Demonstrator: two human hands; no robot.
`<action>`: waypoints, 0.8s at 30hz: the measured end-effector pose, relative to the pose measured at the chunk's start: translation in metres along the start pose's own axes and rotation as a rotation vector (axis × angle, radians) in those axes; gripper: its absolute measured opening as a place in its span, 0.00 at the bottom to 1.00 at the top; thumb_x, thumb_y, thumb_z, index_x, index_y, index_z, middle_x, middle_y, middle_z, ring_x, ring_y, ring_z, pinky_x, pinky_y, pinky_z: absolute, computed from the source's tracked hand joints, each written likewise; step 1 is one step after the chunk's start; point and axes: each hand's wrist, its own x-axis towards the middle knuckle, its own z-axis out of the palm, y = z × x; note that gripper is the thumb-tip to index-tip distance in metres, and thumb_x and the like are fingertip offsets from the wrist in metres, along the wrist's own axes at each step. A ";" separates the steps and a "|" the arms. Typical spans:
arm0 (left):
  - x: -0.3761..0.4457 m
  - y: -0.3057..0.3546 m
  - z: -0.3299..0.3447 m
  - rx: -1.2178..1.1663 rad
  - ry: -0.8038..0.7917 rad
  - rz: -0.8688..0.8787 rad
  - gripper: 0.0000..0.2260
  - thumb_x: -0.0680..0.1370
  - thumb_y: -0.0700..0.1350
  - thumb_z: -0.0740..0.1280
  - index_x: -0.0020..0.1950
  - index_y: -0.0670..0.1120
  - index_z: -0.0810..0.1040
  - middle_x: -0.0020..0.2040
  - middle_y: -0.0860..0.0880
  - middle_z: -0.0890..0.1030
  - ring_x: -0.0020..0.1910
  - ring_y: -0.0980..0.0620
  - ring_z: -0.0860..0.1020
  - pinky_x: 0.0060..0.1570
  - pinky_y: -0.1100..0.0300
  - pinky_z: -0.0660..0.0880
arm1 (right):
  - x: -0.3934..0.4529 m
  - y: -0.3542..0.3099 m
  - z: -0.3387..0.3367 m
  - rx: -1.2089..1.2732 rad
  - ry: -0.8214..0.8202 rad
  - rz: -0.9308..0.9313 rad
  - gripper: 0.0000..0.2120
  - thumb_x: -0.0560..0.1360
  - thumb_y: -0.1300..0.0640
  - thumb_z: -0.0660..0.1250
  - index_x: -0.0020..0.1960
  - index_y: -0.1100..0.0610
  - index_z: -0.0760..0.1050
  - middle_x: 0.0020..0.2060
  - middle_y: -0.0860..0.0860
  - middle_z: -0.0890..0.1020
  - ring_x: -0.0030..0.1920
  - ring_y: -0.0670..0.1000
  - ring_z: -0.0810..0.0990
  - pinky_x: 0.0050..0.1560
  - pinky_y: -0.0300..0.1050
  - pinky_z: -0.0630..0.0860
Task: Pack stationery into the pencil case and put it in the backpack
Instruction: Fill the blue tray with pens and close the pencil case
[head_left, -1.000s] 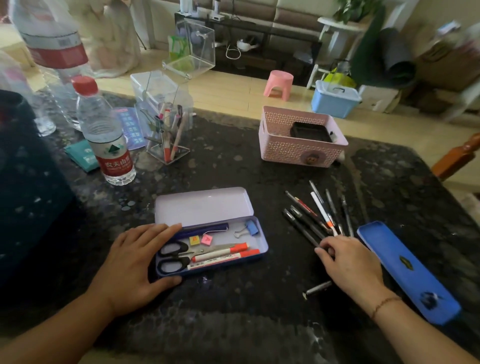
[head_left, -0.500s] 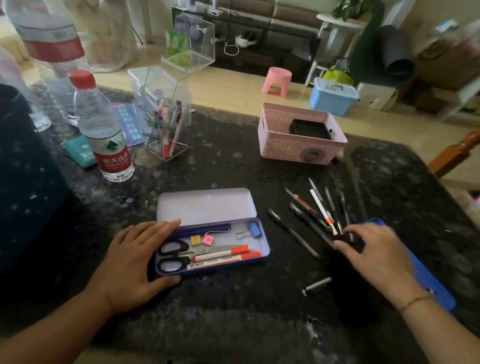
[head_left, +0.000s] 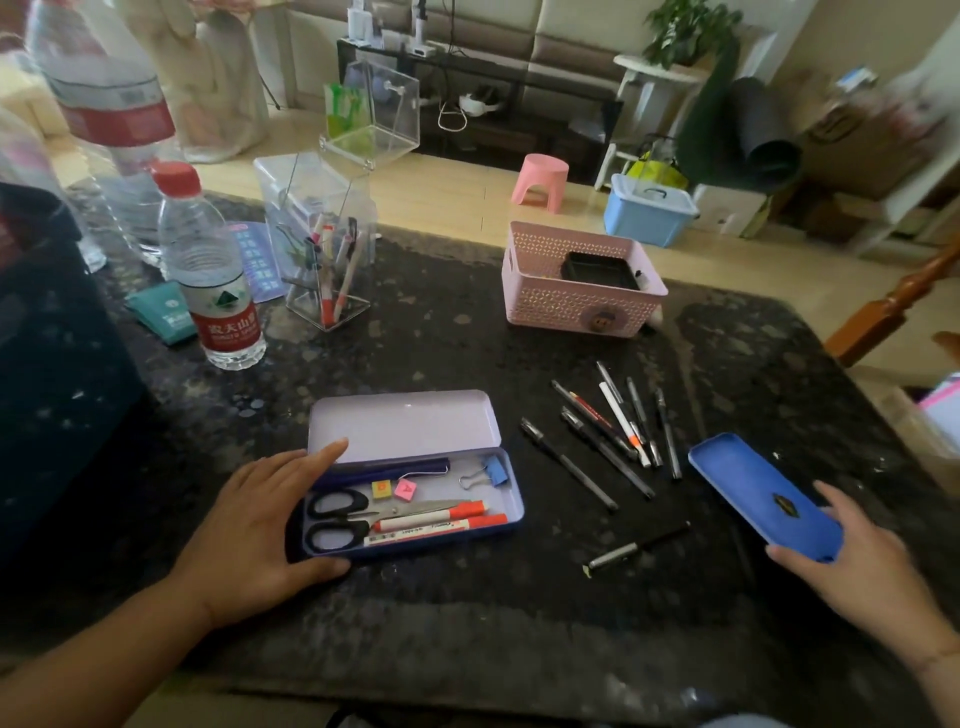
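My left hand (head_left: 260, 525) cups the open pencil case's (head_left: 415, 499) end, grip wide; my right hand (head_left: 852, 561) grips the blue lid (head_left: 758, 499), pens (head_left: 608, 431) between them.

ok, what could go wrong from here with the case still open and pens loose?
1. The open blue metal pencil case is already crowded by black-handled scissors and two orange-capped markers; the loose dark pens may not fit flat, blocking the lid.
2. The stray black pen lies apart and could be missed.
3. The right hand grips the blue tray, so it can't gather pens.
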 end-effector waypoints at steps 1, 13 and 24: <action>-0.003 0.000 -0.001 -0.020 0.000 -0.007 0.47 0.62 0.71 0.69 0.77 0.62 0.54 0.68 0.51 0.73 0.67 0.52 0.68 0.66 0.51 0.63 | -0.004 -0.004 -0.005 0.024 0.044 -0.042 0.51 0.59 0.40 0.77 0.74 0.47 0.55 0.63 0.53 0.75 0.64 0.60 0.71 0.60 0.65 0.72; -0.032 0.008 -0.001 -0.049 -0.025 -0.016 0.50 0.59 0.69 0.74 0.77 0.55 0.59 0.68 0.56 0.72 0.64 0.54 0.71 0.63 0.48 0.67 | -0.102 -0.167 0.008 0.112 -0.031 -0.929 0.46 0.60 0.38 0.73 0.73 0.42 0.58 0.64 0.41 0.70 0.62 0.43 0.68 0.66 0.43 0.66; -0.031 0.020 -0.006 -0.046 -0.009 -0.026 0.48 0.59 0.69 0.72 0.74 0.49 0.67 0.61 0.53 0.78 0.58 0.50 0.75 0.58 0.56 0.67 | -0.043 0.008 0.002 0.111 0.180 0.169 0.43 0.61 0.38 0.76 0.69 0.54 0.65 0.60 0.59 0.78 0.60 0.65 0.73 0.55 0.58 0.73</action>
